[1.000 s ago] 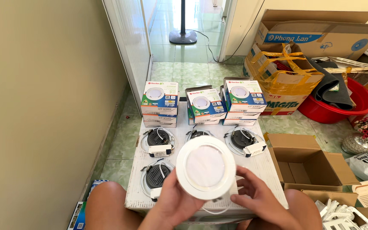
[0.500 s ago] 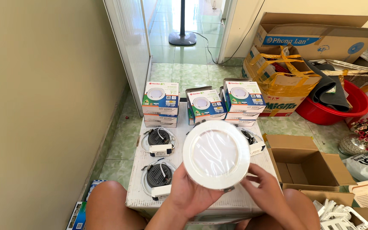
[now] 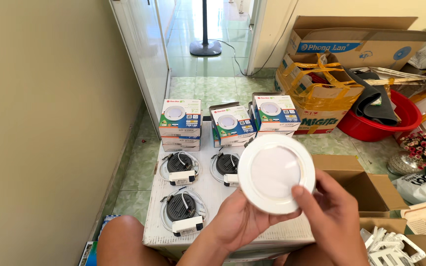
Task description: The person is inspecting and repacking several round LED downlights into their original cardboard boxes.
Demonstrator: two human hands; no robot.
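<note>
Head view, both hands' fingers holding round white downlight (image 3: 276,173), boxed lamps (image 3: 228,124) behind, cardboard box (image 3: 358,184) right.

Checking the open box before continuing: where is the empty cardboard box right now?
In the head view, the empty cardboard box sits on the floor right of the white table, beside the right hand.

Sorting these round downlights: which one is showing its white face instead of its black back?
The downlight held in both hands; the three lights on the white board lie black back up.
</note>
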